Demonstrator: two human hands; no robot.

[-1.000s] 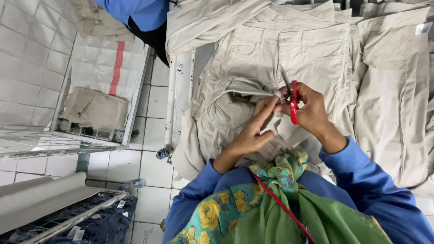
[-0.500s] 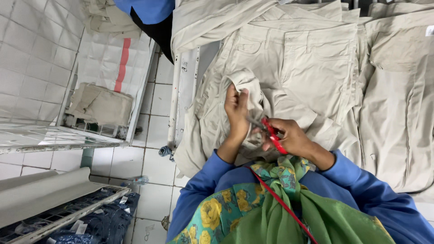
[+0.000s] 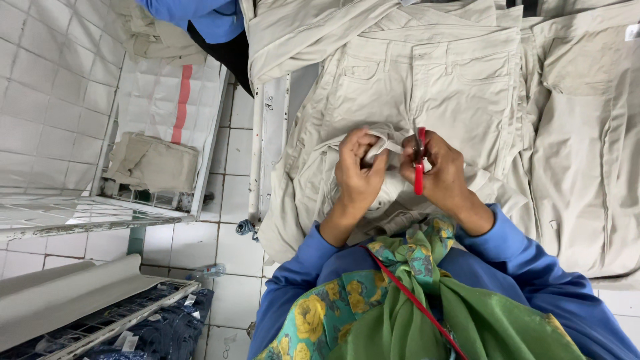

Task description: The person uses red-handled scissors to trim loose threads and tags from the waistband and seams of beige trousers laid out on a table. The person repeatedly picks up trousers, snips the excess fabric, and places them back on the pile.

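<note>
Left hand point(image 3: 359, 175) grips beige trousers point(image 3: 427, 80); right hand point(image 3: 437, 170) holds red snips point(image 3: 419, 167), more trousers point(image 3: 580, 133) beside.

Beige trousers point(image 3: 427, 80), red-handled snips point(image 3: 419, 175), green floral scarf point(image 3: 400, 300), blue sleeves point(image 3: 533, 267).

- A white worktable point(image 3: 273, 127) carries the garments; its bare edge shows at nine o'clock of the pile.
- Beige trousers point(image 3: 427, 80) lie flat at its centre.
- More beige trousers point(image 3: 587, 153) lie at three o'clock.
</note>
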